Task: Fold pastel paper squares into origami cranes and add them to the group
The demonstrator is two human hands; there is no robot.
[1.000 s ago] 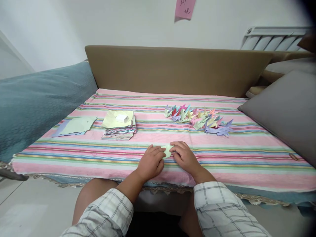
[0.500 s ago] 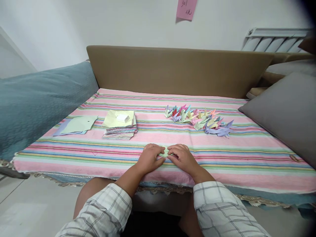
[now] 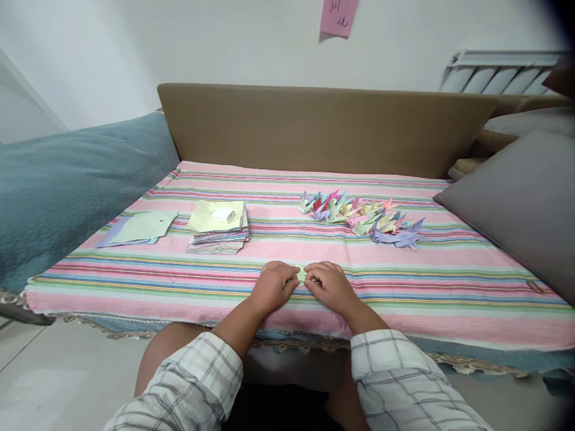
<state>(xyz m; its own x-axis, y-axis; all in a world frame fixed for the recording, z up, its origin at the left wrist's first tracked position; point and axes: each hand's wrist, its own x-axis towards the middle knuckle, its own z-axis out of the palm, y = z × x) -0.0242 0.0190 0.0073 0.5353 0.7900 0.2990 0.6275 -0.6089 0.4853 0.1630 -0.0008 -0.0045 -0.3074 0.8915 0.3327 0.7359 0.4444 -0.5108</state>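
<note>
Between my two hands lies a small piece of pale green folded paper (image 3: 301,274), low over the striped cloth near the front of the seat. My left hand (image 3: 275,285) pinches its left side with thumb and fingers. On the opposite side, my right hand (image 3: 330,286) pinches the right edge in the same way. Most of the paper is hidden under my fingers, so its exact folded shape cannot be made out. Beyond my right hand, several folded paper cranes (image 3: 359,214) in many colours sit in a slanting group.
A stack of coloured paper squares (image 3: 219,236) carries a small white block (image 3: 223,215). Left of it lie loose sheets (image 3: 150,226). The striped cloth (image 3: 278,239) covers the seat, with a blue armrest (image 3: 85,173) at left and a grey cushion (image 3: 521,203) at right.
My fingertips have curled a little more tightly at the paper, and less of its green surface shows. Both hands stay in nearly the same spot.
</note>
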